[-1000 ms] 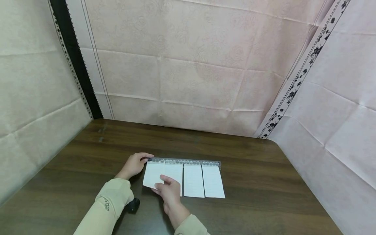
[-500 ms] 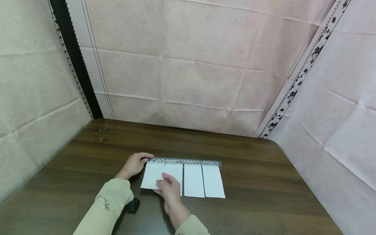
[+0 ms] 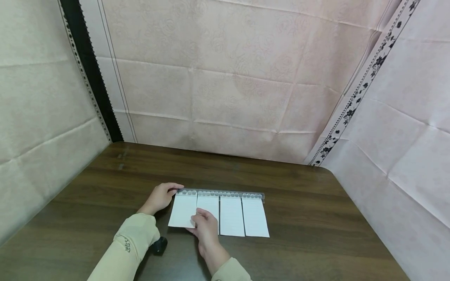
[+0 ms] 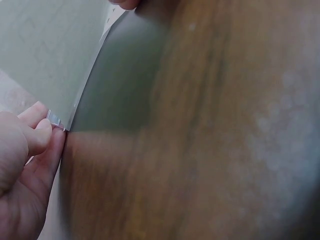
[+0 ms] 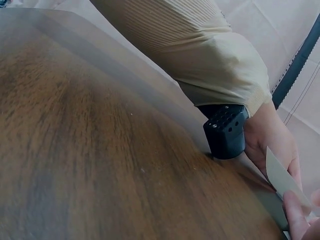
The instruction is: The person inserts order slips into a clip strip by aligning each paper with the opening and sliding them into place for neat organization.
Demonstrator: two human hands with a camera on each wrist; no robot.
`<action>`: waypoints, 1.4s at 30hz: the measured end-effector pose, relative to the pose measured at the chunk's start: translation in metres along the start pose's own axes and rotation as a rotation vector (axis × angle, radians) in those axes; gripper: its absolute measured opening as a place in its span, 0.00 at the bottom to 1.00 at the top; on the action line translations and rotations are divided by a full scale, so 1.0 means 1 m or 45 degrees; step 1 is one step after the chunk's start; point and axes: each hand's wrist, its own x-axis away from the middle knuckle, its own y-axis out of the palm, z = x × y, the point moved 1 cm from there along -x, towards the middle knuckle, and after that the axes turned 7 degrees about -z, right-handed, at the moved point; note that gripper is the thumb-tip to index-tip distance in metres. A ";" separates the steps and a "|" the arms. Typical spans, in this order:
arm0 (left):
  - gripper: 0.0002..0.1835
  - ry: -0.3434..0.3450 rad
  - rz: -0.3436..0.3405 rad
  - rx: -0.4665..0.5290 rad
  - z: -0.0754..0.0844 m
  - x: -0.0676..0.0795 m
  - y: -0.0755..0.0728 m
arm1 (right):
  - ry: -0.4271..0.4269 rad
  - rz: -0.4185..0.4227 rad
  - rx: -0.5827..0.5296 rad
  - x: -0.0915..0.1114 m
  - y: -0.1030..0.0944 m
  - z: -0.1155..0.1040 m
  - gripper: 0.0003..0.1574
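Note:
A clear plastic strip with a row of round shapes along it lies across the top of several white paper sheets, set side by side. My left hand pinches the left end of this strip; the left wrist view shows the thumb and finger on its clear corner. With my right hand, I pinch the lower right corner of the leftmost sheet, thumb on top. That sheet's lower edge is lifted, as the right wrist view shows, and it partly overlaps the second sheet.
The sheets lie on a brown wood-grain table. A black wrist camera sits below my left cuff, close over the tabletop. Pale cloth walls stand behind and on both sides of the table.
The lower edge of the leftmost sheet has come down and toward me. My right hand has shifted slightly right, still on its corner. The left hand keeps its place.

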 end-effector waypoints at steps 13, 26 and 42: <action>0.15 0.007 0.004 -0.009 -0.004 -0.001 0.002 | -0.005 -0.004 0.002 0.002 -0.003 -0.003 0.25; 0.15 -0.006 -0.002 -0.019 -0.007 -0.001 0.000 | -0.032 0.099 0.064 0.004 -0.019 -0.013 0.26; 0.16 -0.047 -0.023 0.001 -0.003 -0.002 -0.002 | -0.003 0.088 0.055 0.003 -0.039 -0.020 0.25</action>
